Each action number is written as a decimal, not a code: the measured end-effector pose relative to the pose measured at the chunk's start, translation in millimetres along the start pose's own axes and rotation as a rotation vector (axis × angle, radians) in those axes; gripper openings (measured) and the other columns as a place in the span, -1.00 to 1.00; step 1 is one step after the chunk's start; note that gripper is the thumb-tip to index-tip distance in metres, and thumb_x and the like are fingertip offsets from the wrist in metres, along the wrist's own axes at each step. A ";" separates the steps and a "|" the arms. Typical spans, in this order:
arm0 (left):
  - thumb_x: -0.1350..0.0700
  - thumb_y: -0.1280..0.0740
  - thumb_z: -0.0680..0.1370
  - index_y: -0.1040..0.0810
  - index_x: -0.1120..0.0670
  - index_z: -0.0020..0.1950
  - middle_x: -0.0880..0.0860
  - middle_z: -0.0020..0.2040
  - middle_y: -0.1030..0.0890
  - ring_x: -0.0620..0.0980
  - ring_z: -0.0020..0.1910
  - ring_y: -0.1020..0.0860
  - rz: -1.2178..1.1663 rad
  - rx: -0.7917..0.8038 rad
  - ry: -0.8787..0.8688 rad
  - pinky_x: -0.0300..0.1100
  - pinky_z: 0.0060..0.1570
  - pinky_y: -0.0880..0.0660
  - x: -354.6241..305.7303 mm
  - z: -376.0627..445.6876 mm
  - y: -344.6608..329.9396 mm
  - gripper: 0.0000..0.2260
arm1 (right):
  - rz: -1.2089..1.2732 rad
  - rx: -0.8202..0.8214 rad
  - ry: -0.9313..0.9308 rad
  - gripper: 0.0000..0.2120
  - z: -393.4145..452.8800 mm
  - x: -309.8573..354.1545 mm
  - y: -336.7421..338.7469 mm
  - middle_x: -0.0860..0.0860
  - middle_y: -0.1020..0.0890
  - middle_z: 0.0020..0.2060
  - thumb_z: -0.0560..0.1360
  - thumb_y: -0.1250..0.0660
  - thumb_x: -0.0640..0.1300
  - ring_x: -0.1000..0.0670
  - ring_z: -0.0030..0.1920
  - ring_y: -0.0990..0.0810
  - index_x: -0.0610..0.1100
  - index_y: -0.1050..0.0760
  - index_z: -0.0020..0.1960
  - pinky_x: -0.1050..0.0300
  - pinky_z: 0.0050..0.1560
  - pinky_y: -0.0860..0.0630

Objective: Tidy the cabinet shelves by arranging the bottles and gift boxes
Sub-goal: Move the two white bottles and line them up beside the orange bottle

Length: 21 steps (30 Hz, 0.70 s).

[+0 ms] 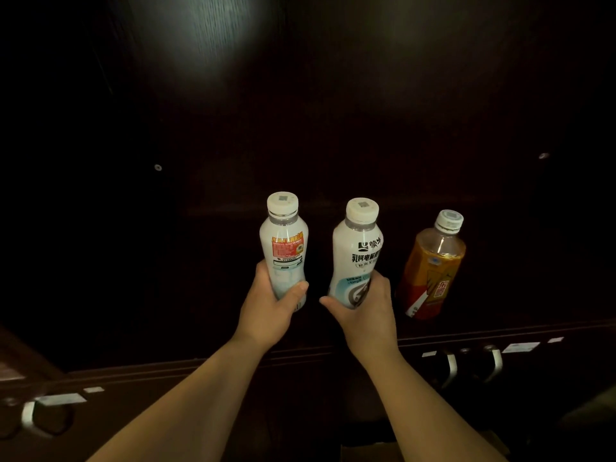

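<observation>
While both forearms reach forward into the dark cabinet, each hand wraps a white bottle low on its body. Left hand grips the left bottle, thumb across its front. Right hand clasps the right bottle, tilted slightly. An amber bottle stands apart at the right, untouched.

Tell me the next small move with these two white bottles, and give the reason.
Probably set the right hand's white bottle down upright just left of the amber tea bottle, then the left hand's bottle beside it. Both hands grip a bottle low on its body, caps up, inside the dark cabinet shelf, where the tea bottle already stands alone at the right, so a row follows.
</observation>
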<state>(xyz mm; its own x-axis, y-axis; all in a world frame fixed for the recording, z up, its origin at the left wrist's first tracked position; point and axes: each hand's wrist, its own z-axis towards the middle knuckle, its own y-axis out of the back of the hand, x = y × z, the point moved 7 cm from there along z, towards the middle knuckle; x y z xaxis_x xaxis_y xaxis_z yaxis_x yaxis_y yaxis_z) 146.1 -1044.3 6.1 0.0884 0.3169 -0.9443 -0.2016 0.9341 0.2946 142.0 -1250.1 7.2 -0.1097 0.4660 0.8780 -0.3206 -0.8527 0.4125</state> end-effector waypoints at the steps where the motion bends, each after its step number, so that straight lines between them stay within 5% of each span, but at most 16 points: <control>1: -0.11 -0.45 0.50 -0.29 -0.25 0.32 -0.17 0.20 -0.55 -0.15 0.16 -0.55 0.003 0.000 -0.001 -0.15 0.04 -0.50 -0.1 0.0 0.0 -0.51 | -0.023 -0.018 0.001 -0.14 0.2 0.4 0.6 0.09 -0.41 0.16 0.21 -0.65 0.08 0.04 0.23 -0.47 -0.04 -0.33 0.39 -0.05 0.20 -0.53; 10: -0.28 -0.43 0.37 -0.31 -0.29 0.29 -0.17 0.16 -0.58 -0.17 0.11 -0.57 0.000 -0.005 -0.001 -0.16 0.01 -0.53 0.0 -0.3 0.7 -0.45 | 0.007 -0.006 0.003 -0.11 -4.7 3.3 2.7 0.03 -0.38 0.29 0.25 -0.62 0.05 0.04 0.31 -0.41 -0.02 -0.23 0.45 -0.01 0.25 -0.49; 13: -0.27 -0.44 0.36 -0.32 -0.29 0.29 -0.17 0.16 -0.59 -0.18 0.11 -0.58 -0.007 -0.005 0.000 -0.17 0.01 -0.54 1.6 0.3 0.6 -0.44 | 0.029 0.008 -0.023 -0.21 -6.5 -1.4 2.6 0.05 -0.48 0.24 0.32 -0.59 -0.08 0.04 0.25 -0.51 0.02 -0.25 0.43 -0.07 0.20 -0.56; 21: -0.24 -0.45 0.37 -0.32 -0.28 0.29 -0.17 0.15 -0.59 -0.18 0.11 -0.58 -0.009 -0.006 -0.007 -0.16 0.03 -0.52 -0.6 0.2 0.8 -0.45 | -0.039 -0.138 -0.034 -0.25 -6.9 2.8 7.9 0.04 -0.43 0.17 0.32 -0.60 -0.04 -0.03 0.25 -0.48 -0.10 -0.32 0.40 -0.08 0.19 -0.55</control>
<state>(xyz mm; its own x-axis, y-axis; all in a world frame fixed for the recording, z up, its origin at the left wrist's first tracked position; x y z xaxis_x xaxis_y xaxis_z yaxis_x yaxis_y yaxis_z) 146.1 -1043.7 7.0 0.0972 0.3094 -0.9460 -0.2062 0.9361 0.2850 132.6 -1253.9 11.2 -0.0635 0.4877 0.8707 -0.4502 -0.7926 0.4112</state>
